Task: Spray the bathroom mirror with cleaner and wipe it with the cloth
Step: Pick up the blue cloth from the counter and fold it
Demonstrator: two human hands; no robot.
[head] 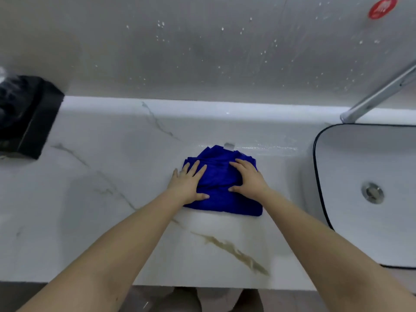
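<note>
A black box (24, 113) sits far left of the blue cloth (221, 192) on the marble surface (101, 199). The left hand (188, 184) and right hand (248, 177) press flat, fingers spread, atop the cloth below the spattered mirror (202, 48); a sink (369, 233) lies right of it.

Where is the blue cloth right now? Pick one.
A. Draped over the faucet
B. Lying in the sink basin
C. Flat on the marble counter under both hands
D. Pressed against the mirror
C: the blue cloth lies on the marble counter, with the left hand and right hand flat on it.
</note>
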